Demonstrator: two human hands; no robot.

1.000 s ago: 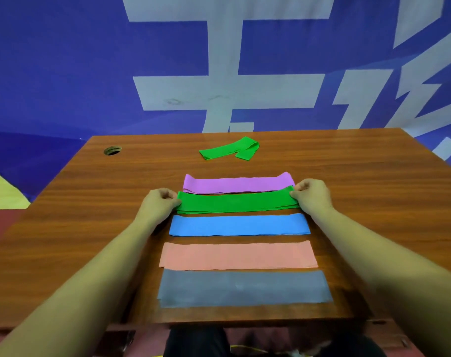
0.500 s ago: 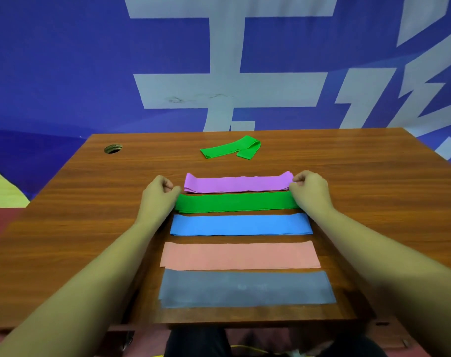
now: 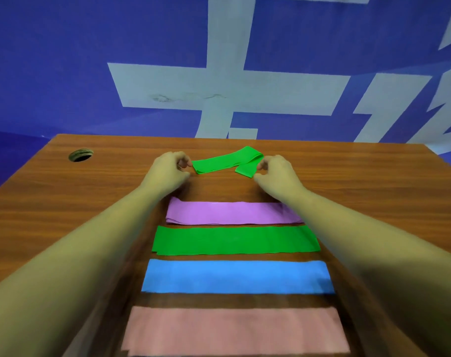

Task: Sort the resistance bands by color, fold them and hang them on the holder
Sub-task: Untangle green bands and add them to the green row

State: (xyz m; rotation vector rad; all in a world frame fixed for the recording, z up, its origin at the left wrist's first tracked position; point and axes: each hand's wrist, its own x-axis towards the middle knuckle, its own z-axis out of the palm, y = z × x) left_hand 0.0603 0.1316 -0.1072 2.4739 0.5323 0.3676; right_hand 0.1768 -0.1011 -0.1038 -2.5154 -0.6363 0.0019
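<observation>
Loose green band point(image 3: 227, 163) is lying crumpled and half folded over itself at the upper centre of the frame, on the far part of the worktop point(image 3: 64, 202). Both hands are now sitting at its ends. Half a second ago they were squaring up the flat green band point(image 3: 234, 240) in the row, so they have let go of that one and reached up past the purple band point(image 3: 232, 213). Left hand point(image 3: 167, 171) is curling its fingers in a narrow pinch at the band's left tip, and right hand point(image 3: 276, 173) is doing the same at the folded right end. Fingertips are touching or nearly touching the rubber, and I cannot tell if either is actually gripping yet. Judging from this, the green pile is done being aligned and the stray green is getting collected to join it, so colour sorting is nearly finished while folding and hanging are still waiting. Below the arms the blue band point(image 3: 237, 276) and pink band point(image 3: 234, 329) are lying flat in the lower half, with the forearms crossing their outer ends. A cable hole point(image 3: 80, 155) is showing at upper left and a blue banner point(image 3: 90, 60) is filling the top. Nothing is blocking the stray band, and no holder is showing anywhere in frame.
</observation>
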